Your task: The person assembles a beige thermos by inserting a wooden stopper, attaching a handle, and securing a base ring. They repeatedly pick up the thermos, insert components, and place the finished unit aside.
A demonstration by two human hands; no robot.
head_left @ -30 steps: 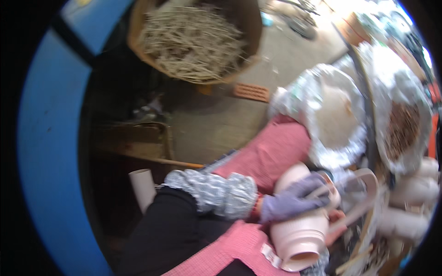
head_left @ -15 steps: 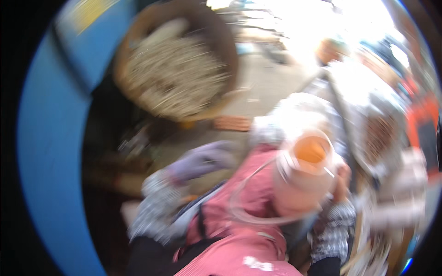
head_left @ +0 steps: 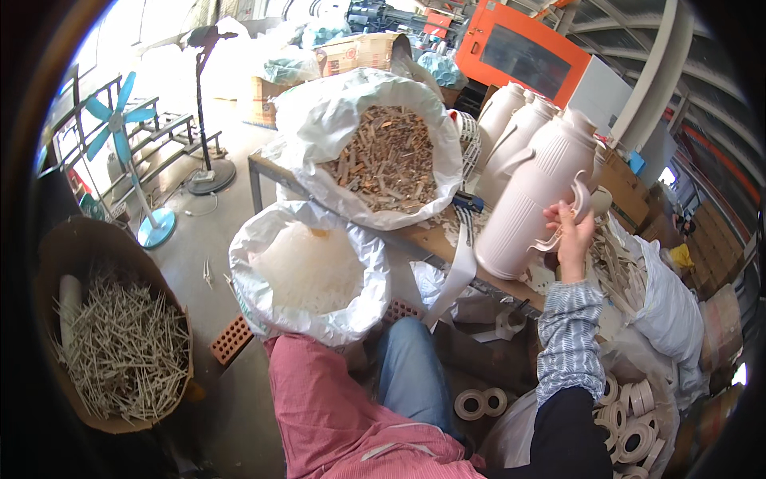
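My right hand (head_left: 570, 235), bare below a checked grey sleeve, is closed round the handle of a pale pink thermos jug (head_left: 527, 188). The ribbed jug leans slightly, its base at the near edge of the work table (head_left: 435, 239). Right behind it stand several similar pink jugs (head_left: 523, 124). My left hand is out of sight.
A white sack of brown scraps (head_left: 391, 160) sits on the table. Before my knees is a white-lined sack (head_left: 307, 267). A bin of thin pale sticks (head_left: 124, 351) stands left, near a blue fan (head_left: 120, 128). Pale rings (head_left: 630, 423) lie lower right.
The view has swung to the right. A pink jug was over my lap beside my right hand; now that hand grips one at the table. My gloved left hand has left the view.
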